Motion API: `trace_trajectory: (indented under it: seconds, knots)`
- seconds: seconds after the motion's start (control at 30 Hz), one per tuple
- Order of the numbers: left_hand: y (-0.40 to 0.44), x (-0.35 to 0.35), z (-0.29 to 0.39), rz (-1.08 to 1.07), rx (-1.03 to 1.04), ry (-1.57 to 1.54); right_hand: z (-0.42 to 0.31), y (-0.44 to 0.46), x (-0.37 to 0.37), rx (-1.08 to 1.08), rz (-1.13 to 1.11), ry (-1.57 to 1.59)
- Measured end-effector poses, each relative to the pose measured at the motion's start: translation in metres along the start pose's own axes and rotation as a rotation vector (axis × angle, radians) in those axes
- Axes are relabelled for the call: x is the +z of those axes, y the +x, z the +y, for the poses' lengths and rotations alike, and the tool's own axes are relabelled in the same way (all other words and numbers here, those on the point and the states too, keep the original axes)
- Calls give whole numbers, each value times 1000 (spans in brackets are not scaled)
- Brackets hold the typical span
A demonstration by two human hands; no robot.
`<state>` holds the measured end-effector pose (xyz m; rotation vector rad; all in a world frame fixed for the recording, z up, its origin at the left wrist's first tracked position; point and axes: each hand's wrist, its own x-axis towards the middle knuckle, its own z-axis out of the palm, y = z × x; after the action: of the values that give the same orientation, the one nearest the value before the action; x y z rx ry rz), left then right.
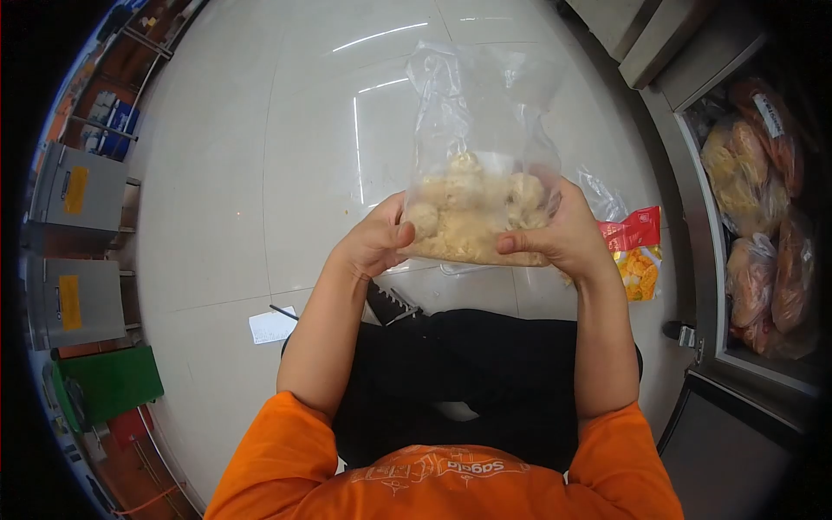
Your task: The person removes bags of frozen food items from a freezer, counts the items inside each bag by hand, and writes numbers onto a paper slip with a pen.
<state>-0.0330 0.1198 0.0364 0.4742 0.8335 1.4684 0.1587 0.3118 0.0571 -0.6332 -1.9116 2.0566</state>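
Between my two hands, above the floor, is a clear plastic bag point(464, 186) with several pale round balls and beige crumbs inside. My left hand point(379, 236) grips its lower left corner, thumb on the front. On the lower right side my right hand point(559, 232) holds the same bag, with its thumb pressed across the crumbs. The bag's upper part stands up loose and see-through. Most fingers of both hands are hidden behind it. Whether the bag's mouth is sealed, I cannot make out.
A red and yellow food packet point(637, 251) lies on the floor at right, near a crumpled clear wrapper point(600, 195). An open cabinet point(719, 286) holds several bagged foods. Left are grey bins point(82, 299), a green bin point(113, 381) and a white paper point(272, 326).
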Motion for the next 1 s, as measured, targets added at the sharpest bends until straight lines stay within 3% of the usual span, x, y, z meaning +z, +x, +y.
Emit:
trace_trajectory:
  seconds: [0.1, 0.2, 0.3, 0.4, 0.5, 0.6, 0.7, 0.8, 1.0]
  knots:
    - [0, -2, -1, 0, 31, 26, -5, -2, 1, -31, -1, 45]
    - [3, 4, 6, 56, 69, 305, -5, -4, 5, -92, -46, 75]
    - [4, 24, 14, 231, 14, 451, 2, -2, 6, -124, -81, 42]
    - [7, 25, 8, 267, 53, 461, -5, -1, 11, 5, -15, 43]
    - [5, 16, 6, 138, 35, 441, -12, -3, 12, 28, -64, 72]
    - [1, 4, 3, 19, -58, 112, -8, -2, 7, -30, -12, 73]
    - [3, -5, -9, -57, -6, -93, -16, -4, 7, -12, 43, 57]
    - [6, -4, -12, -68, 74, 49, -20, -4, 12, -1, 95, 141]
    - [8, 10, -7, 98, -21, -115, -13, -5, 15, -147, 70, -14]
